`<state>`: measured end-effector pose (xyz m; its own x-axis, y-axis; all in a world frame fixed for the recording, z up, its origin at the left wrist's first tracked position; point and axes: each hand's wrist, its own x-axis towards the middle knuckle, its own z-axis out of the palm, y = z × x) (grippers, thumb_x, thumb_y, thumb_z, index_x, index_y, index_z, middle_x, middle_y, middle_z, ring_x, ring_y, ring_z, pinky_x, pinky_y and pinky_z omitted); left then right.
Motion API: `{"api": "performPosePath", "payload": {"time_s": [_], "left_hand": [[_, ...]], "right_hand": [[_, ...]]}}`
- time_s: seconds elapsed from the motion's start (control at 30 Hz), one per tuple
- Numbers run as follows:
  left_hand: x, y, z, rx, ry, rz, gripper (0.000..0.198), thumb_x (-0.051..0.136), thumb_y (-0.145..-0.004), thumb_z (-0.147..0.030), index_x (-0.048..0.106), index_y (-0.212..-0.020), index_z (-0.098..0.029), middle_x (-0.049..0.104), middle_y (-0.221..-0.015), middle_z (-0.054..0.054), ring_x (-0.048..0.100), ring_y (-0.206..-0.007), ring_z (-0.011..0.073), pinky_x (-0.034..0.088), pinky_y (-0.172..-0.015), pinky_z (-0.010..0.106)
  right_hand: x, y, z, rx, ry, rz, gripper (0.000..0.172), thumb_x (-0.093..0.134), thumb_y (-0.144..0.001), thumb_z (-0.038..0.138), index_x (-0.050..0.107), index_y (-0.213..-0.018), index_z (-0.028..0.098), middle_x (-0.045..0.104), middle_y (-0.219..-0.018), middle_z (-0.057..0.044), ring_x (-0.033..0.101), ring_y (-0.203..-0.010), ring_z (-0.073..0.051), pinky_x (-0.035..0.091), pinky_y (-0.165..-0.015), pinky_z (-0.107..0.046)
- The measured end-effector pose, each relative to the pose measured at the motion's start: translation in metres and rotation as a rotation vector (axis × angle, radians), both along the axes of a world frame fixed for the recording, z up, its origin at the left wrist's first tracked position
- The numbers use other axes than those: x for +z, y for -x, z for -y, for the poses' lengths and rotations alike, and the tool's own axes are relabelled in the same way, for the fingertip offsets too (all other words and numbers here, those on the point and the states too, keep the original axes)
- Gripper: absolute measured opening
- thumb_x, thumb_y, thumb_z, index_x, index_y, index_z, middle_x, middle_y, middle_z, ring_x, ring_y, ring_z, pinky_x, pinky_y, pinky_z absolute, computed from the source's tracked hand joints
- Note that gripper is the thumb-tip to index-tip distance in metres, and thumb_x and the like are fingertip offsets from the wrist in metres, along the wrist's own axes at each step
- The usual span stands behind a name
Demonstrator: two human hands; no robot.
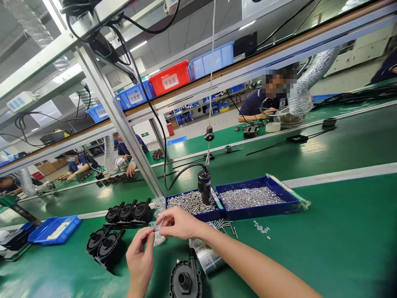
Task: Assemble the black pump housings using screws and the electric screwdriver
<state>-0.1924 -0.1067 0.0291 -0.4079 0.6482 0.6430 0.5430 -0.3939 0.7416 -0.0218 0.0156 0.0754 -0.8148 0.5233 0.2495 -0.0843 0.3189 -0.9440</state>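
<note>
In the lower centre of the frame, the left hand [141,256] and right hand [178,223] each close a fingertip grip on a small clear bag [159,238] just above the green worktop [341,248]. The black housing [185,281] below looks untouched, so the work seems to be at an early stage.

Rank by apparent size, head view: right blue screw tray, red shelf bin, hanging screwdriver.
1. Right blue screw tray: largest.
2. Red shelf bin: smaller in frame, but it sits much farther back, so its true size against the tray is unsure.
3. Hanging screwdriver: smallest.
</note>
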Motion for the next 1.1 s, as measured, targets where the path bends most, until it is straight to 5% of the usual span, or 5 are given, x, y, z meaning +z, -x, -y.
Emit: {"api": "performPosePath", "payload": {"time_s": [0.17,0.37,0.47,0.67,1.1], "left_hand": [[0.002,0.000,0.000,-0.102,0.045,0.040,0.018,0.079,-0.091,-0.036,0.077,-0.093,-0.018,0.072,-0.092,0.008,0.070,-0.084,0.0206,0.060,-0.073,0.025],[0.017,0.005,0.000,-0.233,0.022,-0.003,0.012,0.083,-0.087,-0.030,0.078,-0.085,-0.020,0.072,-0.087,0.008,0.070,-0.084,0.0212,0.060,-0.072,0.025],[0.021,0.009,0.000,-0.272,0.035,0.008,0.011,0.085,-0.085,-0.030,0.080,-0.084,-0.020,0.074,-0.089,0.010,0.071,-0.084,0.0224,0.060,-0.069,0.025],[0.019,0.008,0.002,-0.247,0.046,-0.049,0.009,0.081,-0.089,-0.029,0.082,-0.090,-0.021,0.075,-0.093,0.010,0.072,-0.086,0.0227,0.061,-0.071,0.026],[0.021,0.002,0.008,-0.197,0.061,-0.155,0.007,0.075,-0.095,-0.029,0.076,-0.093,-0.022,0.072,-0.095,0.006,0.069,-0.089,0.0200,0.058,-0.075,0.024]], "right_hand": [[-0.004,-0.003,-0.006,0.137,0.068,-0.046,0.035,0.083,-0.077,0.021,0.081,-0.112,0.014,0.076,-0.076,-0.003,0.073,-0.070,-0.018,0.056,-0.069,-0.025],[0.004,-0.014,-0.008,0.208,0.055,-0.049,0.025,0.083,-0.079,0.026,0.084,-0.101,0.015,0.072,-0.072,0.000,0.062,-0.061,-0.012,0.047,-0.057,-0.020],[0.006,-0.016,-0.008,0.253,0.095,-0.052,0.037,0.083,-0.079,0.028,0.081,-0.113,0.015,0.074,-0.075,-0.001,0.065,-0.062,-0.013,0.051,-0.060,-0.021],[0.004,-0.014,-0.009,0.289,0.147,-0.043,0.050,0.090,-0.075,0.037,0.078,-0.119,0.014,0.076,-0.080,-0.004,0.070,-0.067,-0.016,0.054,-0.063,-0.023],[0.017,-0.018,-0.003,0.214,0.006,0.074,0.022,0.076,-0.089,0.020,0.079,-0.108,0.011,0.071,-0.073,-0.001,0.067,-0.065,-0.013,0.052,-0.060,-0.019]]}}
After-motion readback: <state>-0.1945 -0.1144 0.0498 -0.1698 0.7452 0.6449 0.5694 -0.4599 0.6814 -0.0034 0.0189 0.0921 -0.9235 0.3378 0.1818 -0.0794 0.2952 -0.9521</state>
